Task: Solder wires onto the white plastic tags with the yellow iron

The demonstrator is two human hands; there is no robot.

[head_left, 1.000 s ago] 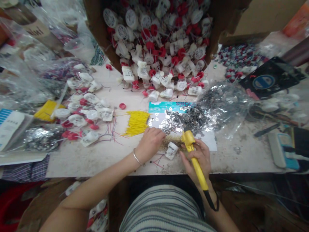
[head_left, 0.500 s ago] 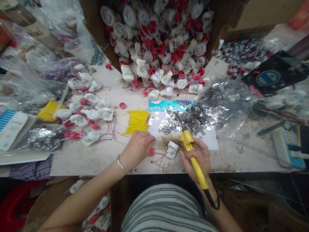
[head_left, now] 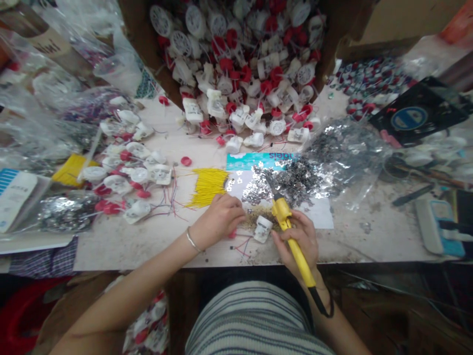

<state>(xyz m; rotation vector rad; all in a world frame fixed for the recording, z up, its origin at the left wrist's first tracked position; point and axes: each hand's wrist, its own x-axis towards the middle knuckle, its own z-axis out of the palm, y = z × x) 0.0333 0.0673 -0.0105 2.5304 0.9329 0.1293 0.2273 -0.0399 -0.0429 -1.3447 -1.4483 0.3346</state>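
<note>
My right hand is closed around a yellow soldering iron with a black cord, its metal tip pointing away from me over the small silvery metal pieces. My left hand has its fingers bent together beside the bundle of yellow wires; whatever they may pinch is hidden. Between my hands lies a white plastic housing, with thin red and dark wires by it. A red cap shows partly under my left fingers.
A cardboard box spills white housings with red caps at the back. More housings lie to the left. A plastic bag of metal pieces lies right of centre, with a black box behind it and a white-and-blue device at the right.
My left hand has moved slightly right and away from me, now covering part of the red cap. The soldering iron has shifted a little left. The housing stays on the table.
</note>
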